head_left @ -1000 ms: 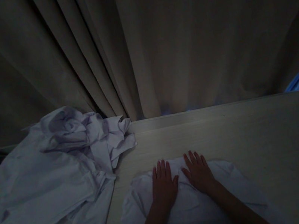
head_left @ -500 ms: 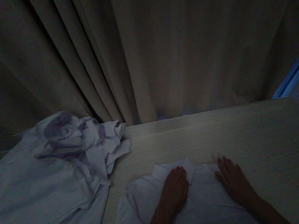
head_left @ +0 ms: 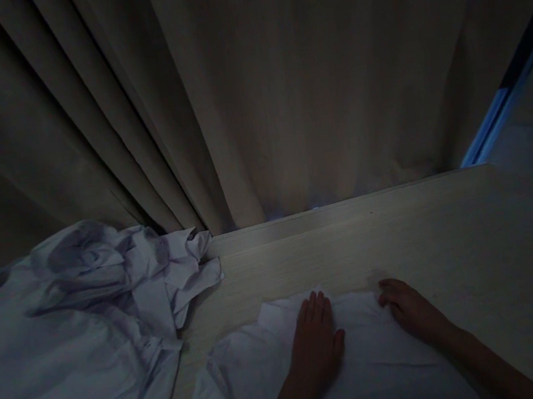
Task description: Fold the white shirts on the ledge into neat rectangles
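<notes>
Dim throughout; colours and fine detail hard to read.

Crumpled pale garments [head_left: 78, 323]: heaped at the desk's left end, reaching the far edge beside the curtain. Cut off by the left and bottom picture borders; number of pieces impossible to tell, folds merging in the gloom.

Desk [head_left: 404, 238]: pale wood-grain top, far edge running along the foot of the curtain. Near edge out of view.

White garment [head_left: 254, 377]: spread flat on the near middle of the desk, collar part toward the far edge. Lower portion cut off by the bottom border; left side bunched; kind of garment not certain. Just beside the crumpled heap, contact between the two unclear.

Left hand [head_left: 316, 340]: palm down, flat on the garment near its collar, fingers together and pointing to the far edge, thumb out to the right. Nothing grasped, simply pressing. Forearm running down to the bottom border, elbow out of view.

Right hand [head_left: 410, 311]: resting at the garment's far right corner, knuckles raised, fingers curled down onto the cloth edge. Fingertips hidden under the hand and in shadow, so pinching or merely pressing cannot be told. Forearm leaving at the lower right corner.

Curtain [head_left: 279, 89]: beige, hanging behind the far edge, pleated on the left.

Blue-lit strip [head_left: 501, 115]: slanting at far right, nature unclear.
</notes>
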Demonstrator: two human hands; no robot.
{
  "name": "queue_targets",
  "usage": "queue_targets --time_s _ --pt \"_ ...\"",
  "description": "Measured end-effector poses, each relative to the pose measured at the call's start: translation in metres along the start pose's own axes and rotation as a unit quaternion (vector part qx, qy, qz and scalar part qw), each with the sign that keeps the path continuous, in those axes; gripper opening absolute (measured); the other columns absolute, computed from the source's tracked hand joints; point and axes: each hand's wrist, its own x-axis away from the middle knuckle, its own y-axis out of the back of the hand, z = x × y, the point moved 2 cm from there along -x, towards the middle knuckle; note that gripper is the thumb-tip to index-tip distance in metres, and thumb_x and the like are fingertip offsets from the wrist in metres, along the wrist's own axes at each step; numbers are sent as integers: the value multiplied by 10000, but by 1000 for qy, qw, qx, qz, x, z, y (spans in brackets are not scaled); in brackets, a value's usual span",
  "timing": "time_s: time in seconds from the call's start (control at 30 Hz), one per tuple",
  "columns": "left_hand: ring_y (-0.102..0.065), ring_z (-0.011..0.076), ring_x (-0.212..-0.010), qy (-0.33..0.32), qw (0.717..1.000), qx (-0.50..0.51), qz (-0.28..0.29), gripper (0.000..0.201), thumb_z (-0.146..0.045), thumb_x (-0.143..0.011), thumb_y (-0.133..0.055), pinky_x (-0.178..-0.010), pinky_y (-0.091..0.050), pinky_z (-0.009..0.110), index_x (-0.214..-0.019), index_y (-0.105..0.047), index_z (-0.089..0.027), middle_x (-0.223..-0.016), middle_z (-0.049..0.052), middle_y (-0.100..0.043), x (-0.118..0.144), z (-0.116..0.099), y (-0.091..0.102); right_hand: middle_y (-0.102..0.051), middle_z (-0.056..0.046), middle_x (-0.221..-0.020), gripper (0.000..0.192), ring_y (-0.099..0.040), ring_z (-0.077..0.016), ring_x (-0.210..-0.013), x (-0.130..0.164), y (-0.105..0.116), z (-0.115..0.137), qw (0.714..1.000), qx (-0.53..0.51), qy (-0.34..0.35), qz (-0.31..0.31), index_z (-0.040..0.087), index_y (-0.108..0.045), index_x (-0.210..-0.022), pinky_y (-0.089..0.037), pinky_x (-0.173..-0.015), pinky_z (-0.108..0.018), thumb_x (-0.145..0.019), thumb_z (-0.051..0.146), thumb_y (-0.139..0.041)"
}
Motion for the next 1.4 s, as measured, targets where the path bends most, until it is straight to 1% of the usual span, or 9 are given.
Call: queue_targets --time_s 0.13,0.3,0.5,0.77,0.9,1.0,1.1,1.2,1.4 --pt "-227 267 -1388 -11 1000 24 14 625 -496 -911 -241 -1147 -256 452 -1406 -275 -116 -1491 134 -304 -19 -15 -15 -547 -123 -1221 337 -476 -225 -1174 -5 5 -3 1000 21 9 18 183 -654 -879 -364 -1001 -392 -726 66 -376" --pt "-182 285 -1396 1 1000 15 8 658 -534 -903 -216 -1150 -233 471 -1407 -277 -116 -1507 133 -262 -22 -14 -29 -588 -121 -1139 319 -496 -206 -1114 -12 10 -4 998 51 28 23 173 -648 -857 -365 -954 -328 -716 47 -390" --pt "-143 284 -1407 -1 1000 13 -4 670 -559 -893 -223 -1149 -223 487 -1423 -240 -149 -1522 119 -226 -19 -14 -34 -612 -88 -939 234 -536 -194 -942 -19 21 -1 989 140 22 29 174 -638 -806 -372 -855 -312 -759 84 -427" --pt "-93 271 -1418 7 1000 22 10 682 -573 -889 -201 -1164 -172 470 -1431 -215 -159 -1534 111 -193 -18 -14 -34 -628 -90 -868 242 -562 -211 -895 -23 21 3 987 160 -16 10 173 -653 -808 -387 -832 -348 -772 96 -427" --pt "-86 270 -1421 5 1000 14 11 679 -571 -886 -215 -1159 -173 478 -1438 -189 -178 -1539 99 -181 -17 -15 -35 -639 -97 -1057 316 -573 -188 -978 -21 14 11 994 104 -25 -33 159 -620 -1041 -419 -899 -330 -805 137 -411" --pt "-91 274 -1421 9 1000 14 7 683 -572 -883 -227 -1153 -179 492 -1442 -174 -184 -1539 101 -176 -16 -16 -36 -621 -117 -1166 355 -556 -207 -1081 -15 -3 24 996 53 13 -69 150 -594 -1139 -414 -978 -380 -861 206 -380" --pt "-85 283 -1420 13 999 29 2 708 -586 -875 -235 -1157 -171 497 -1440 -180 -164 -1538 115 -171 -15 -17 -36 -511 -134 -1334 444 -452 -230 -1240 -8 -30 33 994 59 68 -61 142 -486 -1292 -365 -1048 -438 -912 330 -357" --pt "-80 286 -1419 14 999 46 2 731 -586 -874 -231 -1163 -167 492 -1439 -174 -126 -1535 129 -171 -15 -20 -34 -364 -161 -1439 571 -307 -249 -1340 -3 -51 31 993 85 72 -40 98 -360 -1377 -290 -1097 -470 -921 441 -336" --pt "-116 281 -1414 35 998 29 -32 723 -568 -879 -263 -1155 -223 474 -1434 -188 -111 -1526 137 -206 1 -12 -8 -333 -157 -1456 557 -257 -254 -1361 -8 -48 40 992 90 79 -46 91 -331 -1391 -247 -1118 -491 -916 381 -345"
